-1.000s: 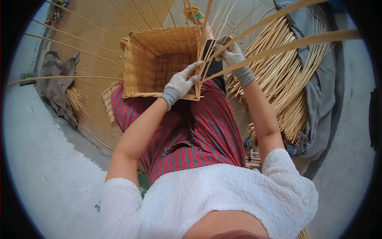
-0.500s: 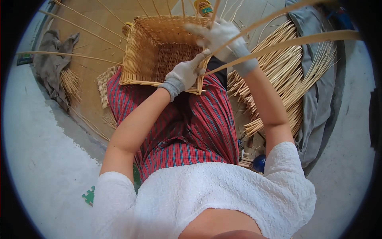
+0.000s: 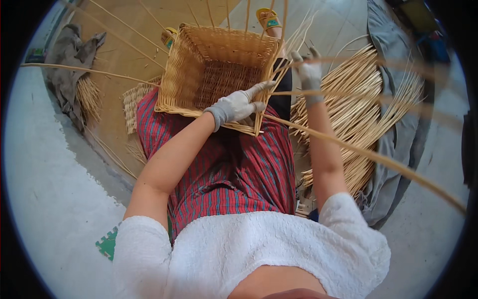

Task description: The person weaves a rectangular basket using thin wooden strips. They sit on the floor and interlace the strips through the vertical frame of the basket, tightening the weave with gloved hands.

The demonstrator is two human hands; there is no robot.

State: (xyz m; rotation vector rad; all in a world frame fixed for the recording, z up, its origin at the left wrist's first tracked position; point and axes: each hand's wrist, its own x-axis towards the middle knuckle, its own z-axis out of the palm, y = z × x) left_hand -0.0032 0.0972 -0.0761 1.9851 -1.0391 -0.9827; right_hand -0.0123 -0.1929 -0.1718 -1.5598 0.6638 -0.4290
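A square woven basket [image 3: 181, 70] rests tilted on my lap over red striped cloth [image 3: 249, 164], with long cane stakes radiating from its top and left. My left hand [image 3: 236, 105], in a pale glove with a grey cuff, grips the basket's right rim, fingers reaching along the cane there. My gloved right hand [image 3: 309, 72] is raised just right of the basket among loose strands, thumb and forefinger apart. Long canes [image 3: 378, 155] sweep from the right rim past my right arm, several of them blurred.
A large pile of peeled canes [image 3: 348, 104] lies on grey cloth [image 3: 393, 164] at the right. Crumpled cloth [image 3: 69, 55] covers a smaller bundle [image 3: 88, 97] at the left. A flat woven piece [image 3: 133, 109] lies beside my lap, and a green mat piece [image 3: 107, 241] on the floor lower left.
My right hand has left the basket's rim and moved right, after reaching across it half a second ago. A long cane has swung down to the right. My left hand stays on the rim.
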